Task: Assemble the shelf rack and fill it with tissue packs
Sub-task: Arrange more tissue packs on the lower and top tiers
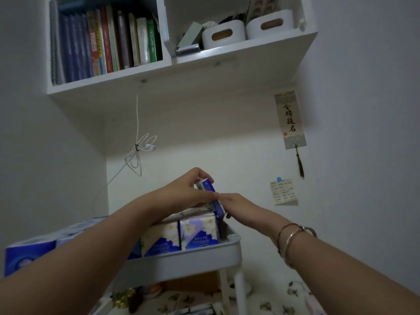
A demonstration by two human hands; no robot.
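Wall shelf [204,71]: white, fixed overhead with books and two white bins; no part of the job.
Shelf rack [181,258]: grey top tray on white legs, standing assembled, so the build looks done and filling is the step in hand.
Roll packs [29,248]: blue bundles fill the tray's left side.
Tissue packs [179,233]: blue-and-white floral packs stand side by side at the tray's right front, touching.
Left hand [188,189]: fingers closed over the top of an upright pack.
Right hand [236,203]: fingers against that pack's right side; how firmly they hold it I cannot tell.
Held tissue pack [212,194]: tilted, above the tray's far right corner, just behind the front row.
Next move: probably press it down into the narrow gap at the rim, keeping it upright so neighbours stay put.
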